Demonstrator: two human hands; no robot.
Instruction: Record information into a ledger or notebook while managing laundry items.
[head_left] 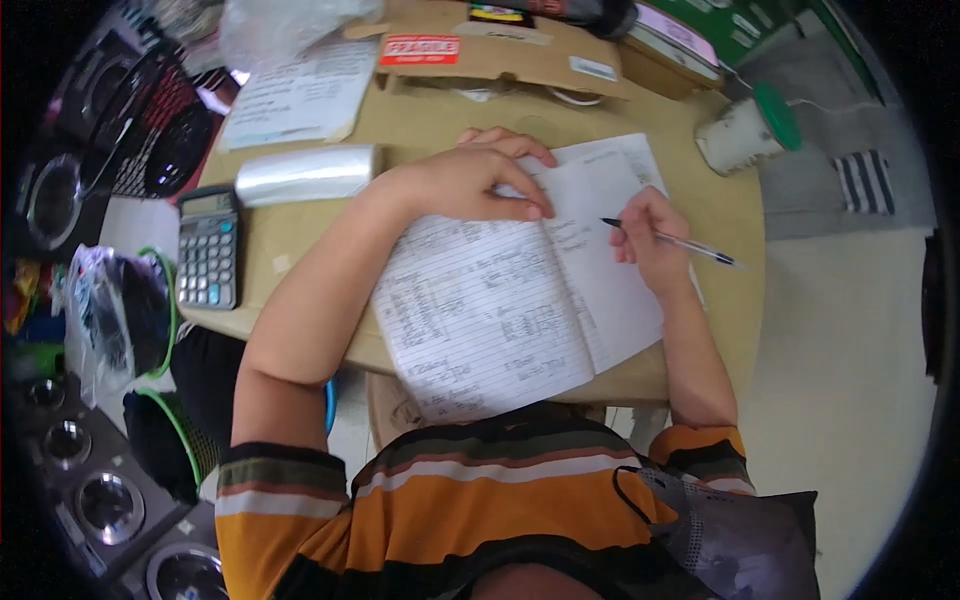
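Observation:
An open lined notebook lies in front of me on the tan table, its near edge jutting past the table's rim. Handwriting fills much of the left page; the right page bears a few lines near its top. My left hand rests across the notebook's upper part, fingers stretched out and spread over the paper by the fold. Over the right page, my right hand grips a clear-barrelled pen, its dark tip pointing left toward the written lines.
Left of the notebook lie a calculator, a clear plastic roll and a written sheet. A cardboard box with a red label sits at the far side. A green-lidded jar stands at the far right edge.

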